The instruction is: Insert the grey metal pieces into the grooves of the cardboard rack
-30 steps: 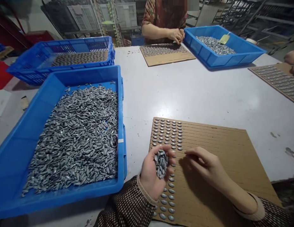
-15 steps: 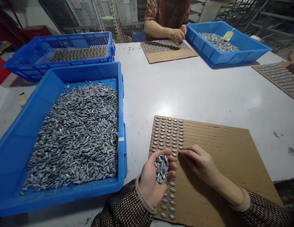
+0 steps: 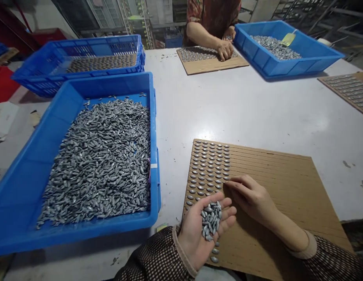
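Observation:
Palm up and cupped, my left hand [image 3: 199, 230] holds a small heap of grey spindle-shaped metal pieces [image 3: 211, 219] above the left part of a cardboard sheet [image 3: 275, 187]. The sheet has fine grooves, and similar pieces lie in neat columns along its left side. My right hand [image 3: 253, 197] has thumb and forefinger pinched together, touching the sheet at the right end of one row. Whatever sits between those fingertips is hidden. My left hand covers part of the lower columns.
A blue tray [image 3: 156, 156] full of loose metal pieces stands at left, with a blue crate [image 3: 52, 84] behind it. Across the table, a person's hand [image 3: 225, 50] works at another filled sheet [image 3: 199, 69], beside a second blue tray [image 3: 289, 68]. Another sheet [image 3: 349, 91] lies far right.
My left hand has shifted right and its fingers have opened wider under the pieces. My right hand stays pinched at nearly the same spot. The view has tilted slightly.

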